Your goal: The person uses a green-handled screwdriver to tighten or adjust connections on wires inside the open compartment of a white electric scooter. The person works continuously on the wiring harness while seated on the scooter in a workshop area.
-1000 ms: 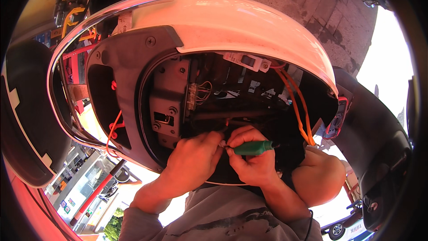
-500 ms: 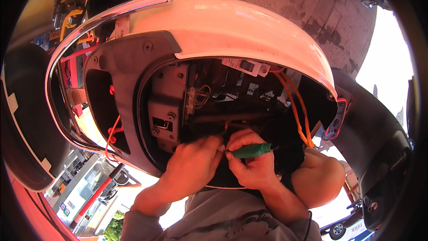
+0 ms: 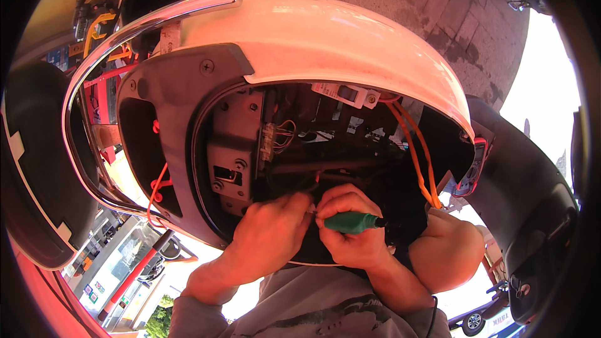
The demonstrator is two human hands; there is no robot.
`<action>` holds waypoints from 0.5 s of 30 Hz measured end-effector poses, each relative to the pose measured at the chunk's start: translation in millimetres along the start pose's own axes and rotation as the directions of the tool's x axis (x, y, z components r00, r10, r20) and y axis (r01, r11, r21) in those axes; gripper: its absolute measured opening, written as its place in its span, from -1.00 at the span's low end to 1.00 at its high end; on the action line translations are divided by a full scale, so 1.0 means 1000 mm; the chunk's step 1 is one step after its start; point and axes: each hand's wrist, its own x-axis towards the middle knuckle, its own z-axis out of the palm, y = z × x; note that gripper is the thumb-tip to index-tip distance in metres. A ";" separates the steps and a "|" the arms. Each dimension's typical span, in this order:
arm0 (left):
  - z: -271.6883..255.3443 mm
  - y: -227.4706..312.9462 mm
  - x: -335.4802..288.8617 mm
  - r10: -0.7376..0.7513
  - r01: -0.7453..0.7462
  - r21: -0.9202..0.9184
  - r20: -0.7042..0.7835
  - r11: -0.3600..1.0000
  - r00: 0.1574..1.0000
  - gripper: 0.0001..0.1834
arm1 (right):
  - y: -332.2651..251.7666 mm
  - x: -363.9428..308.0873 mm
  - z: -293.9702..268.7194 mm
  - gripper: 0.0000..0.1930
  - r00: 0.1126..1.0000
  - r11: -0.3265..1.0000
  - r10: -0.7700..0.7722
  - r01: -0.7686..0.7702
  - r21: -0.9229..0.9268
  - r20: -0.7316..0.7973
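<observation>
Since the earlier frame, both hands had crept slightly upward into the opened scooter body, the fingertips meeting closer together. The right hand [image 3: 350, 228] was curled tight around a green-handled screwdriver [image 3: 350, 222], its dark end pointing away to the right of the knuckles. The left hand [image 3: 272, 231] sat just left of the screwdriver, fingers pinched together at its tip against something too small to make out. Above the screwdriver ran dark cables and a grey metal bracket [image 3: 235, 150]; orange wires [image 3: 416, 156] dropped to its upper right. A white circuit breaker [image 3: 344, 94] hung well above it, under the white scooter shell [image 3: 325, 40].
</observation>
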 end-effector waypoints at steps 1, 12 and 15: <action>-0.001 0.000 0.000 0.001 -0.001 -0.001 -0.001 1.000 1.000 -0.84 | -0.001 0.000 0.000 -0.73 1.000 1.000 -0.010 0.010 -0.011 0.000; -0.001 0.001 0.000 -0.008 0.007 0.030 0.020 1.000 1.000 -0.87 | 0.002 -0.002 0.000 -0.73 0.999 1.000 0.009 -0.009 0.004 0.031; 0.000 0.000 0.000 -0.013 0.012 0.026 0.023 1.000 1.000 -0.88 | 0.007 -0.003 0.000 -0.75 0.995 0.979 0.097 -0.101 0.177 0.036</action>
